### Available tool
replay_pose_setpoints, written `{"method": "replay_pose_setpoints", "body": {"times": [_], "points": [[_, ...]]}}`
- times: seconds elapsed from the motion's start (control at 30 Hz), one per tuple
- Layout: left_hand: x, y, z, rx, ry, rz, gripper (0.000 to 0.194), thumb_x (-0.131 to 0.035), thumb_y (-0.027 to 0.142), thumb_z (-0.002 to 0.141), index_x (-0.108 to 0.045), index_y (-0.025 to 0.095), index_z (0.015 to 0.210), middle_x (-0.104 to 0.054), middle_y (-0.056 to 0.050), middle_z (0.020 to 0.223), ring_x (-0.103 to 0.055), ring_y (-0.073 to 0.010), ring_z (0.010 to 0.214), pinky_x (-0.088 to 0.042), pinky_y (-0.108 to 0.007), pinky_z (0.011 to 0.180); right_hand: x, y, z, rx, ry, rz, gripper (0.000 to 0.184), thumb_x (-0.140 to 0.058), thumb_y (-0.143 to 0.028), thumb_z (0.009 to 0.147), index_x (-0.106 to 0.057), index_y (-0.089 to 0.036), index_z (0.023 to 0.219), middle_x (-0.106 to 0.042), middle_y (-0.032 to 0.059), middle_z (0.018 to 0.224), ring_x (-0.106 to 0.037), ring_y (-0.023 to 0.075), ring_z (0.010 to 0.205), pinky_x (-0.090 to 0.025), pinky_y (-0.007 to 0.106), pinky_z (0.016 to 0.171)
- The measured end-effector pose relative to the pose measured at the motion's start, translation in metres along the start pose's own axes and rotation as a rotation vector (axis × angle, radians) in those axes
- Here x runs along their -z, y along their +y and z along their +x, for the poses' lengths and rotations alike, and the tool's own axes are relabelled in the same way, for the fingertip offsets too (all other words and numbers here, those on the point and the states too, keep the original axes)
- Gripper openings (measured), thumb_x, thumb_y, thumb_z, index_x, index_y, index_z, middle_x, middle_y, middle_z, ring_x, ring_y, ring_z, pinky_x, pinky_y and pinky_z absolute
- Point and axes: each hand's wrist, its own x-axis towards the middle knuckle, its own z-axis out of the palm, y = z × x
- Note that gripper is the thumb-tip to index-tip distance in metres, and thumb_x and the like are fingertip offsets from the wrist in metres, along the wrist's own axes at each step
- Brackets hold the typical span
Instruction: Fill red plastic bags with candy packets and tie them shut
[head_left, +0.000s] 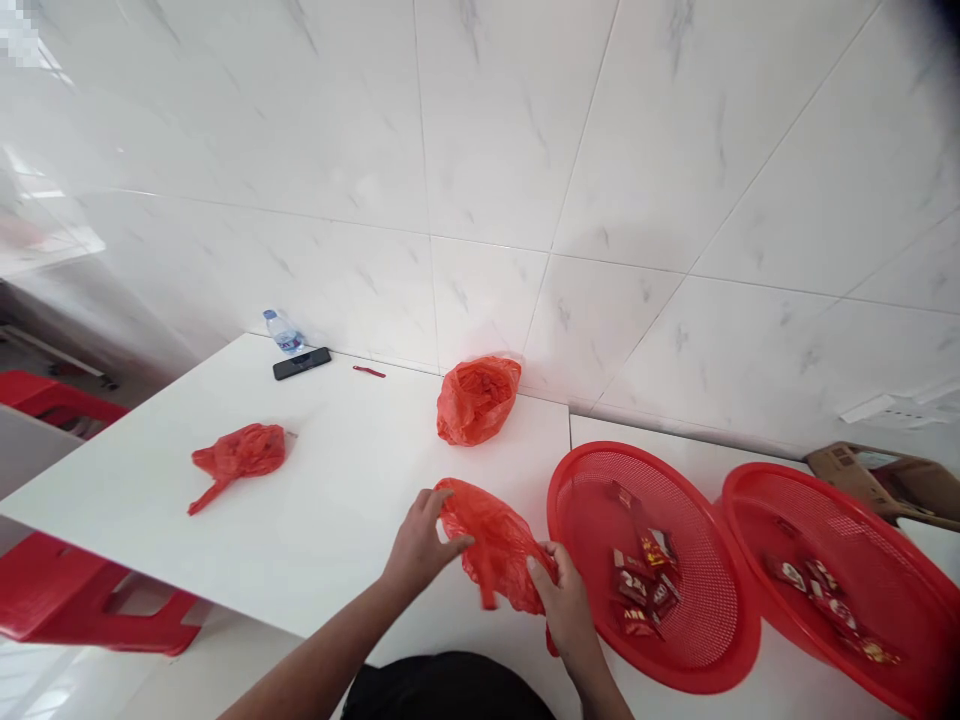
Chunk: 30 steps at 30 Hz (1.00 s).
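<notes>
Both hands are at a crumpled red bag near the front edge of a white table. The left hand is half open, its fingers curled and its thumb stretched toward the film; whether it has a real grip, I cannot tell. The right hand is more closed, wrapped around the bag's lower right side and apparently holding it, with a strip of film hanging below. Dark clothing shows at the bottom of the view, between the forearms.

Further left, a red stool and a second red stool sit beyond the table's edge. On the table lies a knotted-looking red bag with a twisted tail. Along the back are a plastic water bottle, a black phone just beside it, a small red item, and a puffy red bag against the tiled wall.

To the right, a red mesh basket holds a heap of red packets, and just beside it a second basket holds more packets. A cardboard piece stands behind.

Handling this one bag looks like the step in hand. Limp film like this calls for a surer pinch from the left hand.
</notes>
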Motion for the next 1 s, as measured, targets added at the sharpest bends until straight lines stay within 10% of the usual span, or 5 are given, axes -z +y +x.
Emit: {"method": "replay_pose_setpoints", "body": {"times": [0.2,0.53,0.8,1.0], "points": [[-0.042,-0.008,-0.019,0.162,-0.216,0.073,0.078,-0.070,0.032,0.070,-0.035,0.019,0.138,-0.046,-0.015,0.135,-0.054,-0.0311,0.119,-0.047,-0.042,0.094,-0.007,0.005,-0.007,0.055,-0.094,-0.047,0.036,-0.053,-0.053,0.086,-0.056,-0.020,0.099,-0.066,0.0065,0.096,-0.062,0.0213,0.085,-0.048,0.031,0.075],[-0.037,-0.020,-0.005,0.159,-0.288,0.258,0.098,-0.073,0.031,0.063,-0.025,0.021,0.147,-0.035,-0.016,0.147,-0.054,-0.0309,0.118,-0.046,-0.032,0.082,-0.006,0.020,-0.009,0.066,-0.113,-0.052,0.029,-0.043,-0.046,0.090,-0.056,-0.022,0.082,-0.058,0.0004,0.075,-0.054,0.0159,0.067,-0.043,0.025,0.063],[-0.026,-0.019,0.008,0.192,-0.224,0.238,0.049,-0.039,0.007,0.081,-0.053,0.018,0.127,-0.066,-0.010,0.105,-0.064,-0.0219,0.090,-0.042,-0.031,0.076,-0.005,0.031,-0.005,0.026,-0.118,-0.126,0.015,-0.042,-0.029,0.083,-0.054,-0.022,0.078,-0.058,-0.0008,0.069,-0.054,0.0158,0.060,-0.043,0.027,0.057],[0.000,0.002,0.016,0.141,-0.176,0.152,0.020,-0.042,0.014,0.081,-0.062,0.020,0.078,-0.063,-0.004,0.093,-0.058,-0.0165,0.080,-0.040,-0.028,0.073,-0.002,0.011,-0.011,0.304,0.106,-0.373,0.023,-0.052,-0.026,0.082,-0.062,-0.021,0.101,-0.064,0.0104,0.108,-0.059,0.0260,0.105,-0.046,0.040,0.092]]}}
